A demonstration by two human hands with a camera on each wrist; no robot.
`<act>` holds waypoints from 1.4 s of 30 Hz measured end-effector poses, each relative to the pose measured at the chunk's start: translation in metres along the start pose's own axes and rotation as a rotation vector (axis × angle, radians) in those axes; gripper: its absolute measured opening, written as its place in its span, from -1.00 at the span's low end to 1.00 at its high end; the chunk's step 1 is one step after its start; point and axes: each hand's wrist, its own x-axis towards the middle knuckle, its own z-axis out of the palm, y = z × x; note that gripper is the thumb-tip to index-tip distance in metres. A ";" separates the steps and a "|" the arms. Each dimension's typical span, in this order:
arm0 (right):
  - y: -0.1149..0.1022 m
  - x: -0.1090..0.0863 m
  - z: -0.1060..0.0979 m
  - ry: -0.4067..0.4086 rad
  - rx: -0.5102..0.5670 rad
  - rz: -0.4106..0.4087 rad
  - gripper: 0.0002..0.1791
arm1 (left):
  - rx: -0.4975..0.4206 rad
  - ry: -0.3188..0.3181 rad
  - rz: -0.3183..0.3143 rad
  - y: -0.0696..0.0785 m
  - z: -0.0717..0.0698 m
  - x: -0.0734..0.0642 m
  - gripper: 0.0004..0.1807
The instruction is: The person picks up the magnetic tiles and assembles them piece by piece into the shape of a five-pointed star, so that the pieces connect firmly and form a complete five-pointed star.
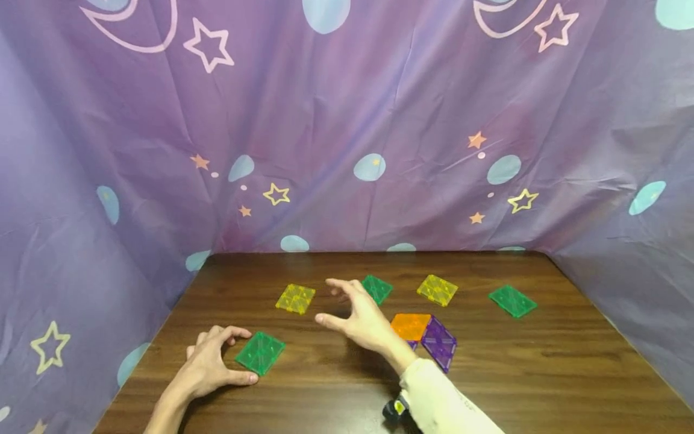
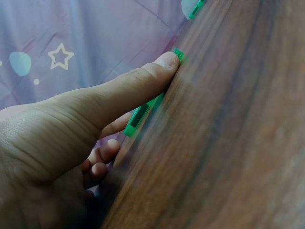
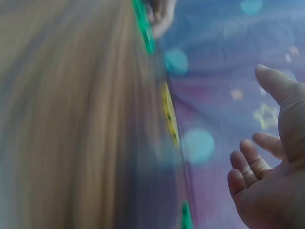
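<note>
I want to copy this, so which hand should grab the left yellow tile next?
Probably the right hand: it's empty, and its fingertips point toward the yellow tile. The left hand has a green tile between thumb and finger.

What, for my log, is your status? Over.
Left grip pinching nearest green tile. It lies flat on table. Right grip open, empty, partly hiding another green tile.

Tiles are green, yellow, orange or purple, the table brown, the backdrop star-printed purple.
</note>
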 end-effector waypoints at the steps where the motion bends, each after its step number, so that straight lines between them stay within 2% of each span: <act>1: 0.004 -0.002 -0.011 0.012 0.001 0.015 -0.10 | 0.000 0.001 0.000 0.000 -0.001 0.000 -0.08; 5: 0.027 -0.017 -0.054 0.047 -0.022 0.062 -0.10 | 0.007 0.008 -0.003 -0.001 -0.001 -0.001 -0.06; 9: 0.055 -0.038 -0.087 0.070 -0.086 0.065 -0.10 | 0.023 0.031 0.011 0.000 -0.002 0.001 -0.03; 14: 0.078 -0.065 -0.120 0.034 -0.159 0.075 -0.01 | 0.026 0.033 0.028 0.000 -0.003 0.005 -0.04; 18: 0.090 -0.081 -0.139 0.005 -0.204 0.052 0.05 | 0.023 0.035 0.030 -0.001 -0.005 0.007 -0.03; 24: 0.100 -0.096 -0.146 -0.046 -0.288 0.055 0.06 | 0.023 0.036 0.027 -0.002 -0.004 0.005 -0.03; 31: 0.103 -0.095 -0.144 -0.051 -0.321 0.069 -0.05 | 0.017 0.024 0.023 -0.001 -0.004 0.005 -0.03; 35: 0.104 -0.093 -0.144 -0.033 -0.346 0.069 -0.06 | -0.026 0.006 0.020 0.001 -0.007 0.008 -0.02; 38: 0.104 -0.093 -0.142 -0.024 -0.358 0.069 -0.07 | -0.074 0.024 0.019 0.007 -0.011 0.011 -0.02; 42: 0.101 -0.088 -0.134 -0.035 -0.346 0.063 -0.08 | -0.101 0.073 0.068 0.027 -0.013 0.020 -0.06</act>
